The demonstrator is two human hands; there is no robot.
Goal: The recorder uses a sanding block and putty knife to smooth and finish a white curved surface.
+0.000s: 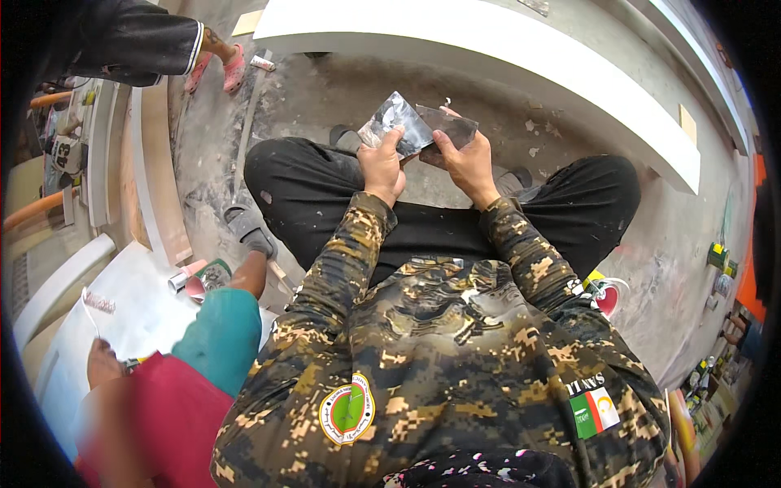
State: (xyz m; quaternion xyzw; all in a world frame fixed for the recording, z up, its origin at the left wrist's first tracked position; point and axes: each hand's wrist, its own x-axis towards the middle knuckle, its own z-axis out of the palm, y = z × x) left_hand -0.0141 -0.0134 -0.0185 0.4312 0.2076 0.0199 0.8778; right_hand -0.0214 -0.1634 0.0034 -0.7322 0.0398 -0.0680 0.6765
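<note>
I sit on a dusty floor with my knees spread, in black trousers and a camouflage jacket. My left hand (382, 161) pinches a worn grey sheet of sandpaper (396, 119) by its near edge. My right hand (466, 160) grips the darker right part of the same sheet (449, 130). Both hands hold it up in front of me, between my knees, and the sheet looks folded or creased down the middle.
A long white painted board (521, 57) lies across the floor ahead of me. More white boards (150, 171) stand at the left. Another person in a teal and red top (195, 358) crouches at my lower left over a white panel (138, 313). Small cans (606, 293) sit near my right hip.
</note>
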